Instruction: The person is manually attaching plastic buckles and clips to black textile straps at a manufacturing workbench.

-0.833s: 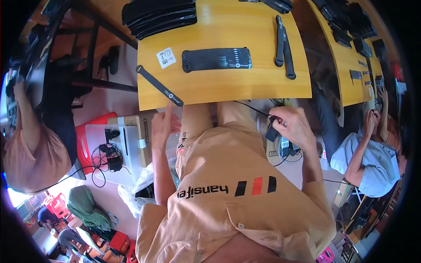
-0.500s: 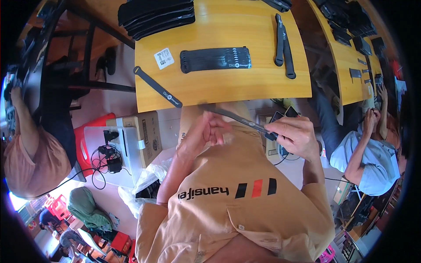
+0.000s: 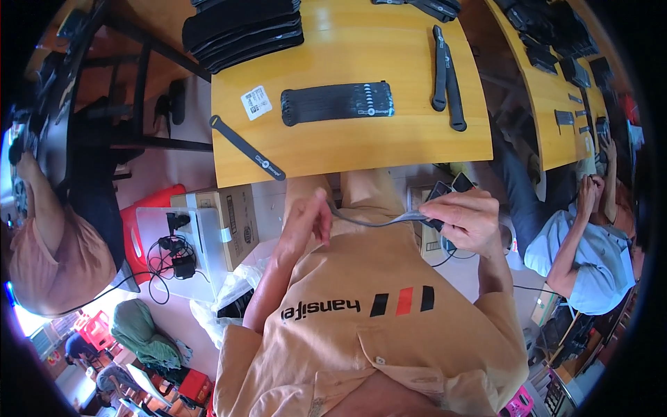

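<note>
A dark hook-and-loop strap [image 3: 379, 224] hangs in a shallow sag between my hands, in front of my lap and below the table edge. My right hand [image 3: 467, 219] pinches one end between thumb and fingers. At the other end, my left hand [image 3: 306, 219] has its fingers closed on the strap's tip. On the yellow table [image 3: 347, 149], a single strap [image 3: 246, 148] lies slanted at the near left corner. A neat row of overlapped straps [image 3: 337, 103] lies in the middle, and two more straps [image 3: 447, 80] lie at the right.
A white printed label [image 3: 256, 102] lies left of the row. Stacked black straps [image 3: 243, 31] stand at the far left. Below are a cardboard box [image 3: 236, 222] and a plastic bin with cables [image 3: 177, 250]. People sit at both sides, one at another table [image 3: 538, 132] on the right.
My left hand has closed on the strap's free end, which was loose beside it. The strap has dropped from a slanted line into a sag and turned edge-on. The view has shifted slightly.
</note>
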`<action>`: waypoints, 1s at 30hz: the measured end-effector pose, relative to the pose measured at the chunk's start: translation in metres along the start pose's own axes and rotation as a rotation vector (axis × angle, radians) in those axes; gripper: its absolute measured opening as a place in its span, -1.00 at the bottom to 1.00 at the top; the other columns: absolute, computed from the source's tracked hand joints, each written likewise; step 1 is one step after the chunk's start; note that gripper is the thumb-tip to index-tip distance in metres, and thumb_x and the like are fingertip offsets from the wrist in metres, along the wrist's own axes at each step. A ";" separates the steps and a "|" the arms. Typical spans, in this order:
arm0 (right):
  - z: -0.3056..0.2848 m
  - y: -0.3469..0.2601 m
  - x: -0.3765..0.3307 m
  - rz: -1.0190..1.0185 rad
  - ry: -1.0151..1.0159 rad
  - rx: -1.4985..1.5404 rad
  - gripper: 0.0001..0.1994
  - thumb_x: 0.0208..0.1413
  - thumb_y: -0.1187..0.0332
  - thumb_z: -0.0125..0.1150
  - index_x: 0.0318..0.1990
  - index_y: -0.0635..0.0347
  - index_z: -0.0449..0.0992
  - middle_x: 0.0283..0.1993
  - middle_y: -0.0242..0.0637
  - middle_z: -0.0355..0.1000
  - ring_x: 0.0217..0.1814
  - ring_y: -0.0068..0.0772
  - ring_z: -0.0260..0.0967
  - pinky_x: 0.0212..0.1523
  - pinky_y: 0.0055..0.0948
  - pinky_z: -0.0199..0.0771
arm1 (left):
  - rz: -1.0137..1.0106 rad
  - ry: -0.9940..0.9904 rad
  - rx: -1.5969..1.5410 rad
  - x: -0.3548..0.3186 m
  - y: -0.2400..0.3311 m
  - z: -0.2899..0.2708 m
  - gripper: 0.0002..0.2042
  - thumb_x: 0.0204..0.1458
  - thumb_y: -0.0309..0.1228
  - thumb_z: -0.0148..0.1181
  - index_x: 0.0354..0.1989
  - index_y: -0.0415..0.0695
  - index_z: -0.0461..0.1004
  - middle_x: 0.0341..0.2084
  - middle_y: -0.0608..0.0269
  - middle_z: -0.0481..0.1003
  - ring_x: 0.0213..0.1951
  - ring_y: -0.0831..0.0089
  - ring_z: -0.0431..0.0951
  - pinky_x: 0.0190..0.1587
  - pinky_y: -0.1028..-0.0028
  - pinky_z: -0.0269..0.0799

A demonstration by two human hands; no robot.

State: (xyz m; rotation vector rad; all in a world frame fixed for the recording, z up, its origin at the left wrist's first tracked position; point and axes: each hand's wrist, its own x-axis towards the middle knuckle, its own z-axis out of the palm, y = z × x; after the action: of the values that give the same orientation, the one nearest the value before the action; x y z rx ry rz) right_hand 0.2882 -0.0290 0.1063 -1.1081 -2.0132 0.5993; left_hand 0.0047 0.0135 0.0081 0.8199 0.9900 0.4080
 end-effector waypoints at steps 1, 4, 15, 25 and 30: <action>0.000 0.001 0.000 -0.009 0.035 0.019 -0.70 -0.42 0.65 0.19 -0.37 0.27 0.54 -0.47 -0.23 0.46 -0.58 -0.38 0.41 -0.64 -0.55 0.41 | -0.026 -0.104 -0.072 -0.004 -0.004 0.003 -0.53 0.10 0.06 -0.20 -0.49 -0.14 0.34 -0.59 0.24 0.42 -0.58 0.54 0.47 -0.65 0.65 0.27; 0.000 0.000 0.003 -0.030 0.032 0.047 -0.68 -0.43 0.65 0.20 -0.35 0.29 0.55 -0.46 -0.21 0.47 -0.57 -0.37 0.43 -0.62 -0.55 0.43 | -0.082 -0.312 -0.215 -0.006 -0.005 0.013 -0.49 0.10 0.09 -0.23 -0.25 -0.18 0.36 -0.43 0.15 0.47 -0.49 0.51 0.50 -0.57 0.69 0.31; -0.003 0.014 -0.004 0.107 -0.023 0.172 -0.77 -0.32 0.56 0.16 -0.37 0.33 0.54 -0.47 -0.14 0.47 -0.48 -0.31 0.47 -0.49 -0.50 0.50 | 0.095 0.061 -0.468 0.005 0.009 0.014 -0.57 0.18 -0.10 -0.22 -0.07 -0.25 0.32 -0.38 0.12 0.50 -0.56 0.64 0.38 -0.58 0.70 0.27; 0.034 0.045 -0.010 0.837 0.079 0.970 -0.74 0.06 0.57 -0.16 -0.11 0.41 0.38 -0.37 -0.13 0.43 -0.37 -0.39 0.44 -0.37 -0.50 0.52 | 0.391 0.358 -0.188 0.015 0.035 0.028 -0.62 0.21 -0.20 -0.26 -0.19 -0.31 0.34 -0.46 0.14 0.45 -0.60 0.62 0.35 -0.60 0.66 0.23; 0.036 0.056 -0.013 0.905 0.158 0.836 -0.70 0.04 0.59 -0.23 -0.08 0.33 0.36 -0.36 -0.17 0.42 -0.41 -0.41 0.44 -0.38 -0.53 0.50 | 0.343 0.293 -0.248 0.014 0.040 0.011 -0.74 0.15 -0.32 -0.09 -0.19 -0.31 0.37 -0.43 0.12 0.47 -0.55 0.59 0.41 -0.55 0.65 0.32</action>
State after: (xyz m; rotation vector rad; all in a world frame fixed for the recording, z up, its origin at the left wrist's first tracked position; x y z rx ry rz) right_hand 0.2927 -0.0129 0.0411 -1.3861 -0.8391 1.5570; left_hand 0.0231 0.0436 0.0340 0.7151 1.0433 0.9485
